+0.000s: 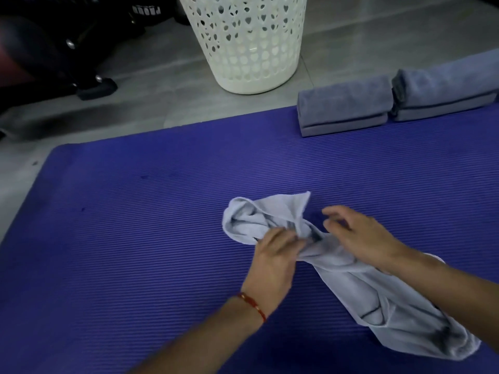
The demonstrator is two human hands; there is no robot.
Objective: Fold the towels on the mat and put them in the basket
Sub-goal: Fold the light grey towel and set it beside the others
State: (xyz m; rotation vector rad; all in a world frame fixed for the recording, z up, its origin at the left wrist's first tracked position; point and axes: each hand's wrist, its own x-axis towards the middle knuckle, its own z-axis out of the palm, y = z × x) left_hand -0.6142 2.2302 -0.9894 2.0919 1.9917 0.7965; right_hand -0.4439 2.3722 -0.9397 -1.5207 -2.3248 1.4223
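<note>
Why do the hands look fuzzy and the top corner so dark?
Head view: the left hand and right hand are smeared by motion blur over the towel; the far left corner is dimly lit; the wide lens bends the mat edges.

Pretty dim indoor light overall, soft and flat, no hard shadows. Top left corner goes nearly black, can't make out much there. The white basket (244,41) is the brightest spot but not blown out. Both hands (272,255) look smeared w/ motion blur, esp the fingertips. Wide-angle bends the mat (135,225) edges, and the whole pic is soft and a bit noisy.
</note>
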